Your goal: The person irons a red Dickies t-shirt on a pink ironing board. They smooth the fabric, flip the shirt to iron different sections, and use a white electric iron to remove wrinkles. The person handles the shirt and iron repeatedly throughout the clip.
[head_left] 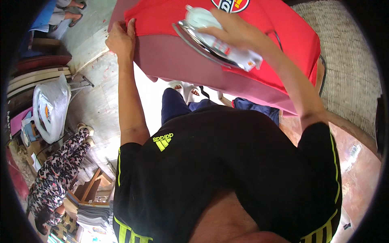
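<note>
A red garment (158, 25), probably a shirt, with a round printed badge at its far edge, lies spread on a table under a mauve cover (170, 52). My right hand (237, 30) is wrapped round the handle of a white and pale green iron (202, 19). The iron looks tilted, its shiny soleplate edge showing along the near left side, over the garment's near edge; whether it touches the cloth I cannot tell. At the table's left end my left hand (122, 38) pinches the garment's edge between thumb and curled fingers.
A dark cord (323, 73) hangs by the table's right end. Beyond it is a woven mat (344, 60). On the left stand a plastic-wrapped bundle (50, 107), stacked boards and a person in patterned clothes (60, 170). Folded grey cloths (95, 216) are piled at lower left.
</note>
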The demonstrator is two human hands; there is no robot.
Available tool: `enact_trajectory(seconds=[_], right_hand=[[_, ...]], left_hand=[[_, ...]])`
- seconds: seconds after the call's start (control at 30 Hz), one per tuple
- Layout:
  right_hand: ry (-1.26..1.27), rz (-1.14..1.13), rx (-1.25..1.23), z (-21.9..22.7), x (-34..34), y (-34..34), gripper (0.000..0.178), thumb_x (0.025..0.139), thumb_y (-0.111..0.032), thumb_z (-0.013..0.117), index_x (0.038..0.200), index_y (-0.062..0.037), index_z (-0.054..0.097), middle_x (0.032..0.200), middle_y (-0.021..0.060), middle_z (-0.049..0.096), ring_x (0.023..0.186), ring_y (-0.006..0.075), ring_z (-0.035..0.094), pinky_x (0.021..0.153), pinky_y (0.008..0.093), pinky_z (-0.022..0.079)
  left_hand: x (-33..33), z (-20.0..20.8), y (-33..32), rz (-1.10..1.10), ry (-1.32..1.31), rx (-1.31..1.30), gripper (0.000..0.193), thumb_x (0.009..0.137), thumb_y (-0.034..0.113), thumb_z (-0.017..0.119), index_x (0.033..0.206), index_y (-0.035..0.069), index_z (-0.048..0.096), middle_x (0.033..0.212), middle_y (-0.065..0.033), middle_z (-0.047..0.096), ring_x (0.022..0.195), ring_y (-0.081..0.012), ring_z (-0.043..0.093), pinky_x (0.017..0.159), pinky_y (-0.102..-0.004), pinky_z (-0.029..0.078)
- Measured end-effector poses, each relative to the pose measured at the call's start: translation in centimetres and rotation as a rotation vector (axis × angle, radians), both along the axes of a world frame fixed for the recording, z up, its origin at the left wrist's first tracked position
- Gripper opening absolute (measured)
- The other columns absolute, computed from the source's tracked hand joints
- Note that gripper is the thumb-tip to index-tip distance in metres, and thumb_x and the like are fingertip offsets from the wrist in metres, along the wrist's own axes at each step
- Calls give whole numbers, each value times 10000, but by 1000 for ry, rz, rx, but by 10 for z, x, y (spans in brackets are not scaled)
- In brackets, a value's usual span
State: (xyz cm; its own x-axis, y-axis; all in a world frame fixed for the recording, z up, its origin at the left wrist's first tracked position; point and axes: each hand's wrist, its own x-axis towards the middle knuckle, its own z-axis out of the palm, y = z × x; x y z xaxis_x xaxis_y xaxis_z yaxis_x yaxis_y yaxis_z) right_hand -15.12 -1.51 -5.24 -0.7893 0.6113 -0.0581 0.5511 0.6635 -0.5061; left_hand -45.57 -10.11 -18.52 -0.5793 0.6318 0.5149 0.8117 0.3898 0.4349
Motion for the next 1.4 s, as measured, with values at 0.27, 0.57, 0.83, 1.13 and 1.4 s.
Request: enact_trajectory(seconds=[0.27,0.57,0.83,1.13,1.4], right_hand=[[148,-215,-220,1,82,-65,482,924,-445,649,957,26,549,785,247,641,687,331,659,641,446,487],[184,27,-76,2,-22,-51,448,896,-401,677,970,24,558,752,240,640,699,390,654,646,457,490],[70,81,-107,13,-68,-53,476,896,-439,655,975,11,523,782,279,633,758,456,634,679,521,477],[170,-656,-250,6,-7,-73,413,892,-331,691,1046,19,536,820,220,649,730,298,669,655,416,498],[594,-874,-271,-12,-38,-14,303,931,-256,619,934,15,483,741,147,555,632,222,571,594,369,458]], left_hand=[[32,12,-30,-19,-197,13,383,861,482,691,906,102,706,732,-118,685,709,-312,677,647,-414,505],[43,28,-60,-293,-614,74,233,950,202,654,1036,-7,710,863,-102,731,771,-114,641,714,-267,504],[3,64,-23,-748,-686,36,169,910,135,666,1055,64,716,902,-68,664,777,-176,644,687,-286,497],[-13,62,22,-897,-132,-231,229,809,277,760,934,107,671,813,-86,551,684,-268,605,615,-395,462],[-16,66,33,-863,-175,-411,248,774,264,776,852,93,615,807,-77,552,673,-263,603,607,-401,463]])
